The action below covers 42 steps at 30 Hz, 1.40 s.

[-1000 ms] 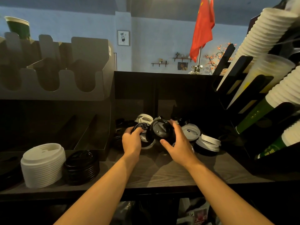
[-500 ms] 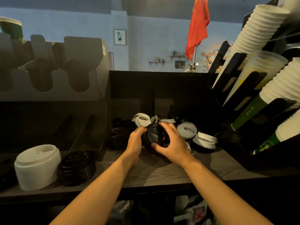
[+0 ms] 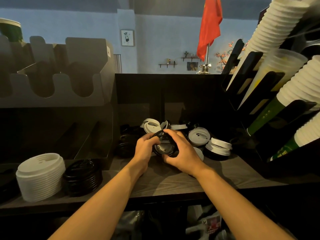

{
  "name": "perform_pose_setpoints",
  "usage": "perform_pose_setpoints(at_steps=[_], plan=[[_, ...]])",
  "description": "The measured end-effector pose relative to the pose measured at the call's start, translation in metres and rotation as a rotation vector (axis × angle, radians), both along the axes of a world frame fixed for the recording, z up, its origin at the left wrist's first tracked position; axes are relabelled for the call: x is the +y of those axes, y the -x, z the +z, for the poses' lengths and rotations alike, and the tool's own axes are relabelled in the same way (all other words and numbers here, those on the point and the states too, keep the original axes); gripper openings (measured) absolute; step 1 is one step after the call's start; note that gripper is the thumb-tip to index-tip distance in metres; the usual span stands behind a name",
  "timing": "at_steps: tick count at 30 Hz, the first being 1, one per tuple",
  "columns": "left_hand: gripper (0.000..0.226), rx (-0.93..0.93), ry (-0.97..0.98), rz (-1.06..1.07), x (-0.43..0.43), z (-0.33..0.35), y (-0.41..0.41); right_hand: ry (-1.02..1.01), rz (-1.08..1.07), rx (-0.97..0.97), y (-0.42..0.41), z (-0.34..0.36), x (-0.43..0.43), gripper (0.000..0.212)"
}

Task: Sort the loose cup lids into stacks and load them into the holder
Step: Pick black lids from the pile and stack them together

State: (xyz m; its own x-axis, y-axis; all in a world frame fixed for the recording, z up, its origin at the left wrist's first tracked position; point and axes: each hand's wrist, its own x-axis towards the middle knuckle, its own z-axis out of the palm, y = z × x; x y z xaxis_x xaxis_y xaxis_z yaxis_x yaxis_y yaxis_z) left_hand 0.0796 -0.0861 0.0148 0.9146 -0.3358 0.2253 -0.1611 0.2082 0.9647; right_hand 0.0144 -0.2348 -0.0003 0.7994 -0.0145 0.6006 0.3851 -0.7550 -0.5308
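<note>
My left hand (image 3: 145, 147) and my right hand (image 3: 180, 151) both grip a small stack of black lids (image 3: 162, 146) just above the counter, one hand on each side. Behind them lies a loose pile of white lids (image 3: 199, 136) and black lids (image 3: 126, 146). At the left front stand a sorted stack of white lids (image 3: 40, 176) and a sorted stack of black lids (image 3: 82, 176). The grey lid holder (image 3: 57, 99) with round-bottomed slots sits up on the left.
The dark wooden counter (image 3: 173, 181) ends in a front edge just below my forearms. A black rack (image 3: 256, 94) with slanted stacks of paper cups (image 3: 277, 26) fills the right side. A dark back panel (image 3: 169, 94) closes the counter behind the pile.
My hands have drawn together, pressing the two black lids into one stack. They have moved slightly towards me and lower.
</note>
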Motion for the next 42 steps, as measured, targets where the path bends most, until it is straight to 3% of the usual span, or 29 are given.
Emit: perform_pose_setpoints(at_steps=[6,10,14,42], plan=[[0.025,0.008,-0.005,-0.058,-0.003,0.0,0.0,-0.033,-0.019,-0.004,0.0,0.0,-0.004,0.084],[0.027,0.054,0.033,-0.078,-0.001,0.0,-0.004,-0.259,-0.032,0.048,-0.003,-0.001,-0.004,0.065],[0.031,0.084,0.059,-0.123,-0.003,-0.001,-0.006,-0.271,-0.046,0.049,-0.004,-0.001,-0.005,0.048],[0.04,0.064,0.023,-0.136,-0.006,-0.007,-0.008,-0.36,-0.093,-0.059,-0.002,0.002,-0.006,0.035]])
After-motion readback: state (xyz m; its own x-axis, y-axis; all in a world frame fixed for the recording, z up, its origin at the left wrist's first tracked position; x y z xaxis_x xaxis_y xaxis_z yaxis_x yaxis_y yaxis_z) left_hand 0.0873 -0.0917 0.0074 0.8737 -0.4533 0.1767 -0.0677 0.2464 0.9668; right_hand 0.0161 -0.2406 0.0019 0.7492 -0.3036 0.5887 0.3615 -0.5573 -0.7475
